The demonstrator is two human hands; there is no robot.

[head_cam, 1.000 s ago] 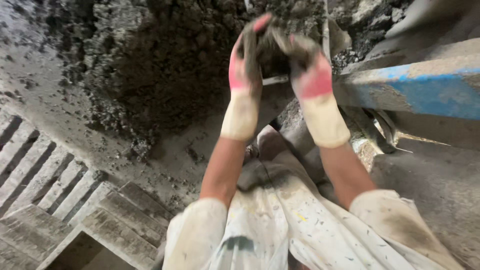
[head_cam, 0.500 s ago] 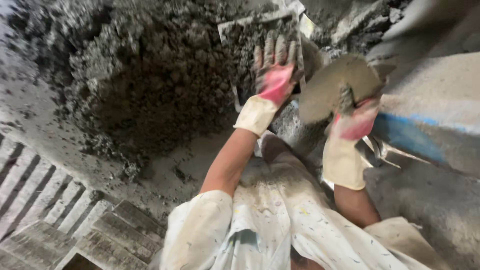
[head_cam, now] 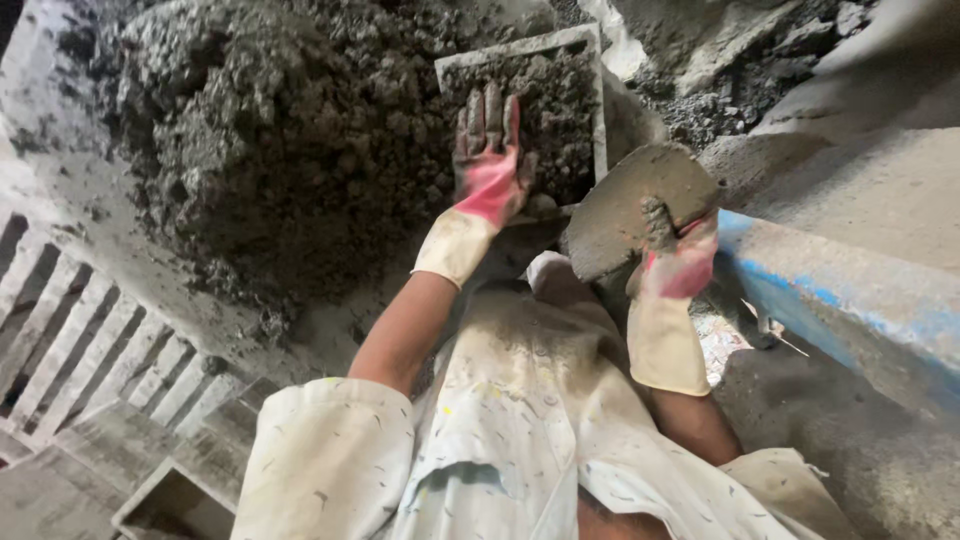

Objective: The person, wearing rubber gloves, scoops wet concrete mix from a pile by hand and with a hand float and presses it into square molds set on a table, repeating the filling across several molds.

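The left hand (head_cam: 490, 160), no longer cupping mix, is now pressing flat with fingers spread into the filled square mould (head_cam: 560, 95) far ahead, while the right hand (head_cam: 672, 262) is gripping a trowel (head_cam: 630, 205) just right of it.

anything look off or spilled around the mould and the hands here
Nothing stands out. The left hand presses flat on dark mix packed in the square mould, the right hand grips a mud-caked flat tool, and the loose heap lies beside the mould.
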